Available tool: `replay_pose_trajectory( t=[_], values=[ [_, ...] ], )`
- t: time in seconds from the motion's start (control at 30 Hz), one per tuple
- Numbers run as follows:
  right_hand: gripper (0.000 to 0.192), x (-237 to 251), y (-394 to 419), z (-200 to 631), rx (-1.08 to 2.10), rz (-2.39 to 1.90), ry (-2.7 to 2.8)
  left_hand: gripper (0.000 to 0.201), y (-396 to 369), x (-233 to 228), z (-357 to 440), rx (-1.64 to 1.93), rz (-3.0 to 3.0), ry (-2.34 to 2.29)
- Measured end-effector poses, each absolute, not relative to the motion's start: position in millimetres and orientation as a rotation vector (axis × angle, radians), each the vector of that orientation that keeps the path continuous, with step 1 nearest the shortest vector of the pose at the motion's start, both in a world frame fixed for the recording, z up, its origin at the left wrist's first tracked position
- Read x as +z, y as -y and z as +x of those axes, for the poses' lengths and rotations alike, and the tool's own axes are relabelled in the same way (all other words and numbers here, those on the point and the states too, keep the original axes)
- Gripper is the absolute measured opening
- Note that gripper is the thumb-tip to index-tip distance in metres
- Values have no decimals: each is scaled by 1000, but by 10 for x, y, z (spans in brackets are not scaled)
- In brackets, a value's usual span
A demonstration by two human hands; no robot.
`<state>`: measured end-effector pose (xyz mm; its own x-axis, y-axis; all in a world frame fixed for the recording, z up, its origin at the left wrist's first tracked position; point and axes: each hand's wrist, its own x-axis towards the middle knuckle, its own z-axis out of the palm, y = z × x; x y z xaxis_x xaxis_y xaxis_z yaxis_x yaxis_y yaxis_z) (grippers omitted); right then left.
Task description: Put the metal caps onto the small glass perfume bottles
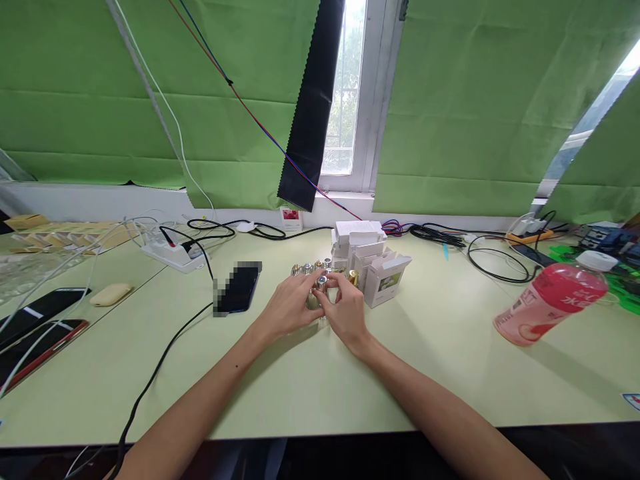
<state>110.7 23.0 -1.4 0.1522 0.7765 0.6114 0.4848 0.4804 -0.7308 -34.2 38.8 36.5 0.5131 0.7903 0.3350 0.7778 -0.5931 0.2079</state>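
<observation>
At frame centre I see my left hand [289, 308] and right hand [347, 308] both pinched on one small metal cap [321, 283] — fitting step, I judge — next needing a steady twist beside the white boxes [373, 267].

Green curtains [150, 100], daylit window [345, 93], pale green table [310, 393].

Two bare forearms, no sleeves

Both arms were uncovered from the lower frame edge to the fingers — the left hand [287, 308] and right hand [347, 312] wore no gloves, rings, watch or bands; slim wrists, short nails as far as showed.
</observation>
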Motion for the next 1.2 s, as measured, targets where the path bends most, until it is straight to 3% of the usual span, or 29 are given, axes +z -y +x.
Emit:
replay_pose_trajectory(
  t=[0.37, 1.2],
  values=[
    [29, -11, -205, 1108, 244, -1116, 1550, 64, -398, 355, -347, 675, 2723, -1358],
    [16, 27, -236, 1127, 349, -1119, 1496, 66, -391, 363, -337, 634, 2705, -1391]
  ],
)
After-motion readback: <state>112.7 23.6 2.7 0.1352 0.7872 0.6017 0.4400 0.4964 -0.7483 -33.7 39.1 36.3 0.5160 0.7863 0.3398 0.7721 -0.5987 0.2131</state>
